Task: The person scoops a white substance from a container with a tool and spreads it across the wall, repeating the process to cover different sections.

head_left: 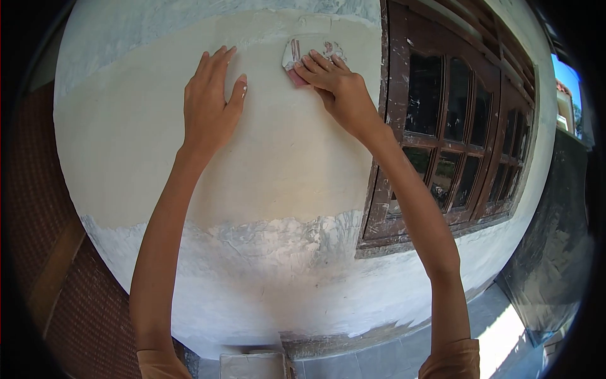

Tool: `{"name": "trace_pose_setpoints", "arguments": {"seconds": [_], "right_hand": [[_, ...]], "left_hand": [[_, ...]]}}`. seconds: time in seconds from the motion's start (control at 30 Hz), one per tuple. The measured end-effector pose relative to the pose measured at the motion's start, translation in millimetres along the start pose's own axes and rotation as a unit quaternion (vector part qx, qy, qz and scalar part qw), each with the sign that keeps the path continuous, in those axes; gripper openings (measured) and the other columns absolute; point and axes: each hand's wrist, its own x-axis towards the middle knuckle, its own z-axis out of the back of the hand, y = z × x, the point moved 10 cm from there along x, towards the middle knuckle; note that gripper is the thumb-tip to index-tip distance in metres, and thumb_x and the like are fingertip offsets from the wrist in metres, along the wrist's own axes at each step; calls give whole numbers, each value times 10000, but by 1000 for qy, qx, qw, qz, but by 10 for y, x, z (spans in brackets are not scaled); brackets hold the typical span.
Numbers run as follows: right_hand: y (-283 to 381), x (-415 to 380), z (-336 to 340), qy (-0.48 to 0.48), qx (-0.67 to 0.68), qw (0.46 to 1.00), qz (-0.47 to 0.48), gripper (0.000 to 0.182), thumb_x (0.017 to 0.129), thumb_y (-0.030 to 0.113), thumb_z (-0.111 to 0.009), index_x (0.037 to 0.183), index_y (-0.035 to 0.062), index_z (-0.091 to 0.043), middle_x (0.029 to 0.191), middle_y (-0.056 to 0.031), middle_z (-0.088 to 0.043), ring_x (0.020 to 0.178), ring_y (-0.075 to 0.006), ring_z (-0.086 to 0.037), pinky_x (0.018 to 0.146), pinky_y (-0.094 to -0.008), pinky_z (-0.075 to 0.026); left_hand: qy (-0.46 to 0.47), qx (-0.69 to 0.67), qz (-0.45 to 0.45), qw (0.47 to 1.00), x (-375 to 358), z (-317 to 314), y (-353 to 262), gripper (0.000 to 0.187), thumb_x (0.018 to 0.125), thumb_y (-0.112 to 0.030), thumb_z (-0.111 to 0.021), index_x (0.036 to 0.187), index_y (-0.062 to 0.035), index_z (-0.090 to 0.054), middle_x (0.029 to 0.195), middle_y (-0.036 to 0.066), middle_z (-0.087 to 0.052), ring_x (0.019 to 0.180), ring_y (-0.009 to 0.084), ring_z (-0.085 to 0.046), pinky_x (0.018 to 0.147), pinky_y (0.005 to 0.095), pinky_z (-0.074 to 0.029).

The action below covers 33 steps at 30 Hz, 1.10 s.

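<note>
As the Flat Piece [310, 45] Lies Against the Wall [271, 297], the Right Hand [332, 79] Covers It

Where the flat piece meets the wall, it sits high on a smooth beige coat [278, 151], near the coat's upper edge and to the left of the window [444, 143]. Its visible face is pale with dark marks and whitish smears; its lower left corner is reddish pink. The right hand holds the flat piece, with the fingers laid over its face and angled up to the left. The thumb is partly hidden, so its exact contact cannot be told.

The left hand [211, 98] is open and grips nothing. Its fingers point upward beside the coat's upper area, well apart from the flat piece; whether the palm touches the wall cannot be told. A whitish smear marks the thumb.

Above and below the coat, the wall shows patchy bluish-white bands, the lower one with a ragged upper border. The window has a dark brown frame, spotted with white, and several glass panes. At the bottom, a pale rectangular object [252, 366] stands near grey floor tiles [379, 354]. A woven panel [88, 303] occupies the left side; a dark sheet [549, 252] hangs at the right.
</note>
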Motion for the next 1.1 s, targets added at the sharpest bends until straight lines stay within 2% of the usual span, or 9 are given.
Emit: {"name": "trace_pose_setpoints", "arguments": {"seconds": [0.2,0.3,0.37,0.5,0.73,0.77,0.8,0.93,1.1], "right_hand": [[201,93,634,-45,78,995,-40,363,880,-36,-609,1194,120,-702,1163,-128,-704,1123,-287,-664,966,-393,-529],[-313,179,916,-155,105,956,-227,319,904,8,-617,1207,71,-694,1033,-173,-734,949,-273,-731,846,-332,-555],[-855,206,896,-215,157,909,-320,354,953,166,-661,1291,63,-652,883,-87,-730,752,-68,-647,681,-244,-523],[-1293,381,574,-168,150,906,-359,404,922,185,-693,1306,67,-647,878,-68,-727,697,-69,-625,676,-266,-529],[-1456,291,1087,-294,67,891,-339,339,923,109,-662,1253,31,-671,950,-88,-742,728,-75,-658,725,-264,-564],[-1527,274,904,-283,178,863,-379,344,918,100,-659,1250,11,-665,974,-111,-749,726,-89,-671,698,-270,-565],[-1190,458,786,-249,241,872,-345,257,983,70,-558,1203,-4,-669,703,-33,-614,569,-89,-532,521,-274,-450],[-1077,536,544,-198,156,901,-352,277,943,79,-593,1192,-13,-674,670,-90,-644,555,-124,-567,540,-310,-477],[-956,452,1027,-329,31,899,-287,281,926,56,-581,1175,-40,-668,679,-140,-662,566,-140,-603,544,-316,-482]], "left_hand": [[-11,54,-11,998,173,-62,146,535,988,-293,-561,1476,-123,-425,1534,112,-416,1461,342,-301,1167,487,-260],[-16,100,-23,995,329,-118,226,595,977,-359,-572,1498,-135,-394,1568,108,-362,1473,327,-273,1176,494,-240],[-14,117,-25,993,419,-143,219,646,964,-407,-582,1513,-143,-368,1576,123,-340,1474,332,-268,1179,503,-230],[-6,142,-3,990,491,-137,204,825,906,-563,-615,1553,-170,-289,1580,188,-296,1472,353,-260,1186,530,-201],[18,167,-8,986,473,-155,236,983,816,-675,-659,1566,-184,-257,1570,223,-292,1471,356,-261,1187,544,-194],[11,166,-9,986,482,-166,257,992,810,-684,-658,1567,-186,-255,1572,222,-288,1472,354,-258,1188,547,-191],[5,165,-10,986,487,-179,270,1000,805,-693,-658,1568,-187,-254,1575,221,-284,1474,352,-255,1190,549,-188],[-5,172,-12,985,510,-179,252,1041,776,-718,-667,1569,-190,-249,1575,226,-282,1474,349,-262,1192,549,-188],[-4,138,-40,990,517,-161,230,1154,703,-745,-711,1582,-195,-203,1568,247,-285,1460,386,-279,1187,545,-216]]}}
